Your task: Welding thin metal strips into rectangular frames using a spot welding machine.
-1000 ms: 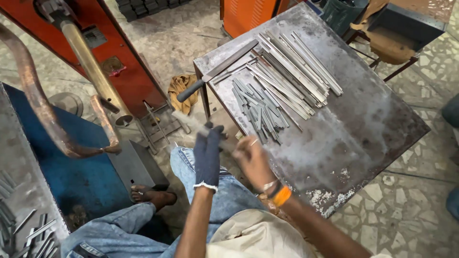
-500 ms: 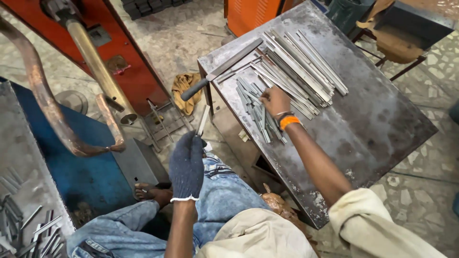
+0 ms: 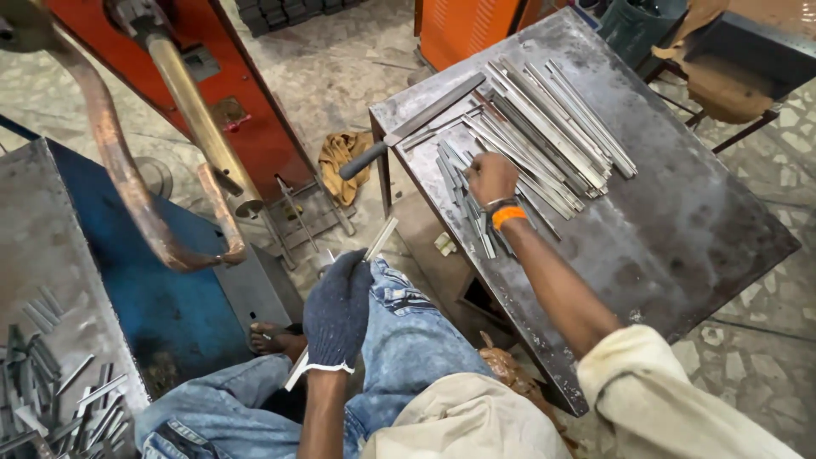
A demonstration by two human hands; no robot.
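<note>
Gripping tight with the gloved left hand (image 3: 337, 311) around a thin flat metal strip (image 3: 379, 239), held low over the lap so the free end points up toward the bent copper arm (image 3: 127, 183) of the orange machine (image 3: 246, 93). Keeping that strip close, ready to hand, well apart from the stock on the tabletop (image 3: 680, 229). Reaching out with the bare right hand (image 3: 491, 177), fingers curled down onto the fan of short grey strips (image 3: 463, 191), touching them; cannot tell whether one is already pinched. Short strips lying nearest the seat, easy to reach; long strips (image 3: 552, 127) stacked further back, beside them. Knife-like blade with a dark handle (image 3: 408, 127) lying along the near edge, handle overhanging, easy to grab. More strips heaped on the grey plate (image 3: 51, 399) at the left, apart from the unworked pile. Yellow rag (image 3: 340, 157) dropped on the floor.
</note>
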